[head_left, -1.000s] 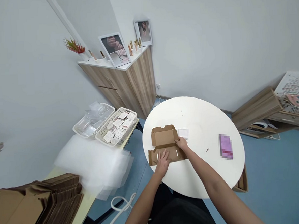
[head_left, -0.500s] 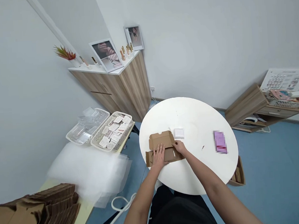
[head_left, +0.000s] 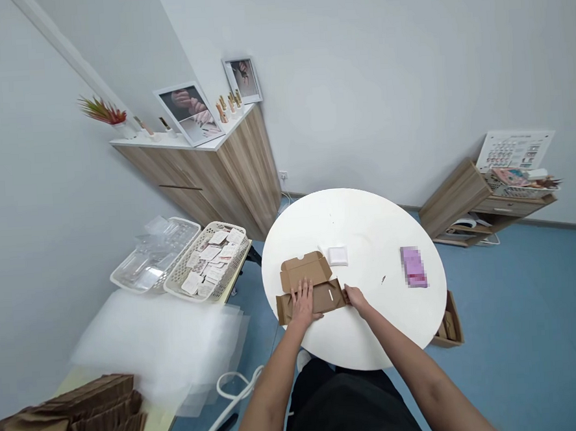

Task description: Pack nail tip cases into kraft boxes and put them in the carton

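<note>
A flat brown cardboard mailer box [head_left: 308,287] lies on the round white table [head_left: 367,236], its lid panel standing toward the far side. My left hand [head_left: 303,303] presses palm-down on the box's near folded panel. My right hand [head_left: 356,297] grips the right end of that panel. Just beyond the box lies a small white square packet [head_left: 338,256]. A pink package [head_left: 413,267], blurred in the picture, sits further right on the table, out of reach of both hands' current spot.
Left of the table, a plastic basket [head_left: 206,263] holds several white cards, beside a basket of clear plastic [head_left: 154,255]. Translucent film sheets [head_left: 154,341] and stacked flat cardboard [head_left: 71,417] lie on a yellow table. A cardboard box [head_left: 448,323] sits on the floor right of the table.
The near panel of the box has folded up narrower. My right hand has shifted to the box's right end. The whole view has swung, with the table sliding left and lower.
</note>
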The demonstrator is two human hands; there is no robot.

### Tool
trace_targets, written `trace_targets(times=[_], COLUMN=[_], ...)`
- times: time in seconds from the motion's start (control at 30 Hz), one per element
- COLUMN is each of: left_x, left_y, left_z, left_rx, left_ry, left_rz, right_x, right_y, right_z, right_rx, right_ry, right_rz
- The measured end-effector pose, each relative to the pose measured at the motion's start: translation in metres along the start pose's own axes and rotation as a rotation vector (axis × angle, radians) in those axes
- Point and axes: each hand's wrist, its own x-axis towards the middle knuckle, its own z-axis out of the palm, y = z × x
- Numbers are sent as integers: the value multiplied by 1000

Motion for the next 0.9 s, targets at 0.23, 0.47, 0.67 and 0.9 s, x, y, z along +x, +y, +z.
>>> trace_targets(times=[0.23,0.47,0.67,0.9], left_x=[0,-1,1,2], left_y=[3,6,6,7], left_z=[1,1,3,2], left_rx=[3,-6,-5,-5], left_ry=[16,39,20,10], left_rz=[-5,-20,-33,-32], right_x=[-11,-8,-6,-8], right_y=[-5,-24,-39,-39], right_z=[14,28,29,37], right_rx=[128,-140,-449,-573], right_ry=[-122,-78,-114,-107], right_rz=[40,22,30,-21])
